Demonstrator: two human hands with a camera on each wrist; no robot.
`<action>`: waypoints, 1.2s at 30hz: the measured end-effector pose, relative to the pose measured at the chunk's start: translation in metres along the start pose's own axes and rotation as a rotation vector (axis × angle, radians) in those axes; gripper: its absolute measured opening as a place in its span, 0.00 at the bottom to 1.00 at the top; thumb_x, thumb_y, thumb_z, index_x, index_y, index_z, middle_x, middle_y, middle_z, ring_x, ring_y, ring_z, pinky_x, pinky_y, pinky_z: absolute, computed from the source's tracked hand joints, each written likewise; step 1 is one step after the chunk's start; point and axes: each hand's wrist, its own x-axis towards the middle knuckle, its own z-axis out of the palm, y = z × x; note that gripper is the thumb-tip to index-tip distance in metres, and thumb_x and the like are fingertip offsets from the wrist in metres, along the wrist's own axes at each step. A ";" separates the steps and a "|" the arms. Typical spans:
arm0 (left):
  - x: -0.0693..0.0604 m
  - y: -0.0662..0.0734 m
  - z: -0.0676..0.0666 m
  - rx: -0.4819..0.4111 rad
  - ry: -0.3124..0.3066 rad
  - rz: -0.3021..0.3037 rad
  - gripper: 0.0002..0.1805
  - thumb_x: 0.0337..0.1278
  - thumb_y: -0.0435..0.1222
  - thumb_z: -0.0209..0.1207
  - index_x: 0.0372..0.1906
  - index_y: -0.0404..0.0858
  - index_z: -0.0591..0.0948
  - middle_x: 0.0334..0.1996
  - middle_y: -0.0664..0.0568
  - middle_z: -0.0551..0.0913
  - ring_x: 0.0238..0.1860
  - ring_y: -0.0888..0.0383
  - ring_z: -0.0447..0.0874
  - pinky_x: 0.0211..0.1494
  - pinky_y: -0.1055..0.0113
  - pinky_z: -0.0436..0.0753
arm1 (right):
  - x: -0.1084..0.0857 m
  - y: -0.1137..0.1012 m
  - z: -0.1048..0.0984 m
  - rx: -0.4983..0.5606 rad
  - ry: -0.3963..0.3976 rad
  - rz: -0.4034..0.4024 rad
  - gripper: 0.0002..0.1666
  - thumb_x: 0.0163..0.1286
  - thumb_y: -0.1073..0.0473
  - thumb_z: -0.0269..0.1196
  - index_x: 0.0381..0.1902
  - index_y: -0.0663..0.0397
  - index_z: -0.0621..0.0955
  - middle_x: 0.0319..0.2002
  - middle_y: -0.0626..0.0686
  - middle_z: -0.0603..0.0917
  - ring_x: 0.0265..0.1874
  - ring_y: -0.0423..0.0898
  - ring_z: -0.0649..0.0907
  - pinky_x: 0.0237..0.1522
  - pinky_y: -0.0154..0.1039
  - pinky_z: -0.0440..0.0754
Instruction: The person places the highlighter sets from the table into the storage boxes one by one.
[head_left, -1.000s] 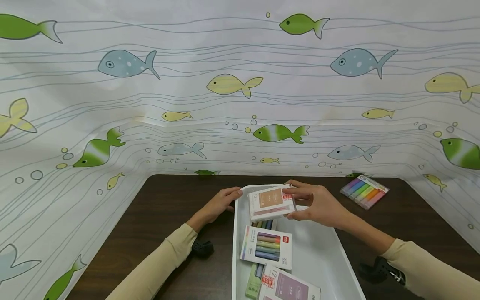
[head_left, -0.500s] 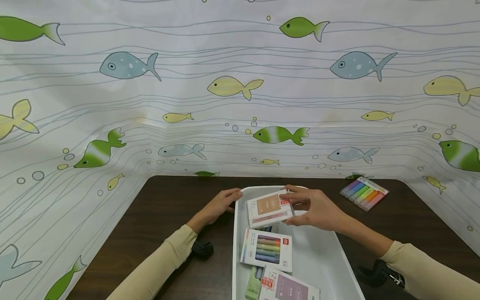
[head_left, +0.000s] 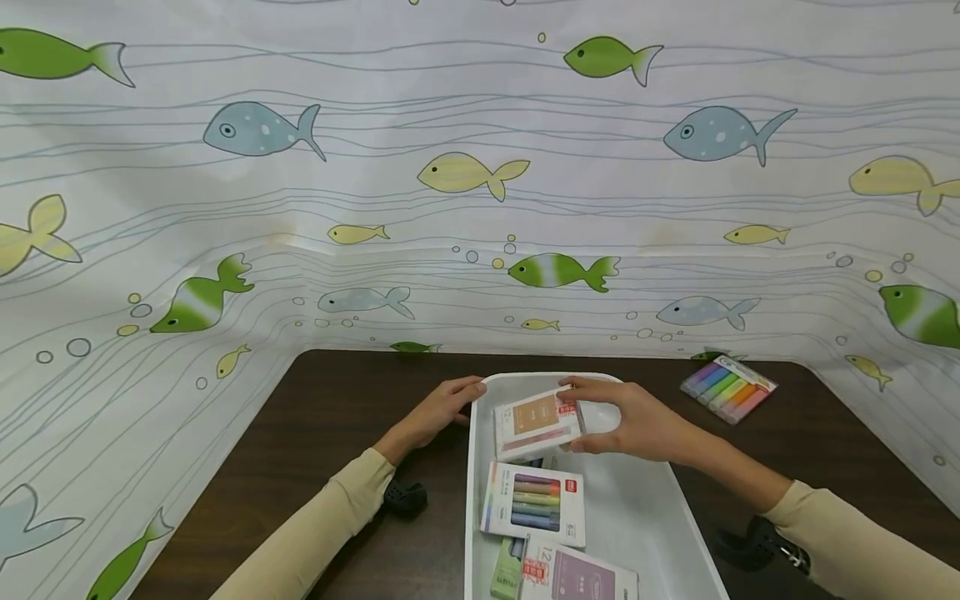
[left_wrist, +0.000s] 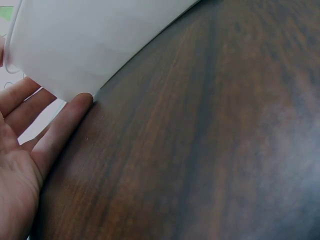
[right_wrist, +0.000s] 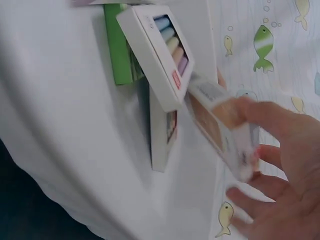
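In the head view my right hand [head_left: 637, 421] holds a small white box with a tan panel [head_left: 536, 421], thumb at the lower edge and fingers on top. It is tilted inside the far end of a long white bin [head_left: 637, 500]. My left hand [head_left: 435, 414] grips the bin's far left corner; the left wrist view shows its thumb [left_wrist: 65, 122] against the outer wall. Nearer in the bin lie a white box of colored markers [head_left: 534, 502], a green box [head_left: 507, 569] and a white box with a purple panel [head_left: 581, 575]. Another white box [right_wrist: 164, 135] shows beneath the marker box.
A clear pack of colorful highlighters [head_left: 729, 388] lies on the dark wooden table [head_left: 337, 417], right of the bin. Fish-patterned white cloth [head_left: 480, 208] surrounds the table's back and sides. The bin's raised walls enclose the boxes.
My right hand has lowered the tan-panel box slightly, nearer the marker box, covering more of the box beneath. My left hand has stayed at the corner.
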 end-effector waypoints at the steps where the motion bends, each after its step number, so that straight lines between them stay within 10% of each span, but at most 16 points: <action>1: 0.000 0.000 0.000 0.001 0.001 -0.003 0.36 0.79 0.53 0.50 0.76 0.33 0.65 0.75 0.38 0.63 0.69 0.43 0.68 0.59 0.46 0.79 | 0.000 0.000 -0.001 -0.031 -0.007 -0.004 0.40 0.60 0.41 0.76 0.68 0.47 0.80 0.72 0.54 0.71 0.68 0.57 0.72 0.59 0.61 0.75; 9: 0.003 -0.002 -0.001 0.021 0.013 0.001 0.35 0.79 0.54 0.50 0.76 0.33 0.66 0.73 0.40 0.65 0.67 0.45 0.71 0.59 0.46 0.79 | -0.001 0.000 -0.013 -0.106 -0.027 0.050 0.39 0.67 0.38 0.69 0.73 0.39 0.75 0.77 0.43 0.62 0.78 0.56 0.53 0.67 0.76 0.46; 36: 0.000 -0.001 0.001 0.028 0.015 -0.001 0.33 0.80 0.51 0.49 0.75 0.33 0.67 0.73 0.39 0.66 0.67 0.44 0.71 0.59 0.45 0.78 | -0.026 0.027 -0.026 -0.150 -0.011 0.102 0.43 0.69 0.41 0.69 0.78 0.36 0.68 0.78 0.47 0.60 0.77 0.59 0.55 0.69 0.73 0.44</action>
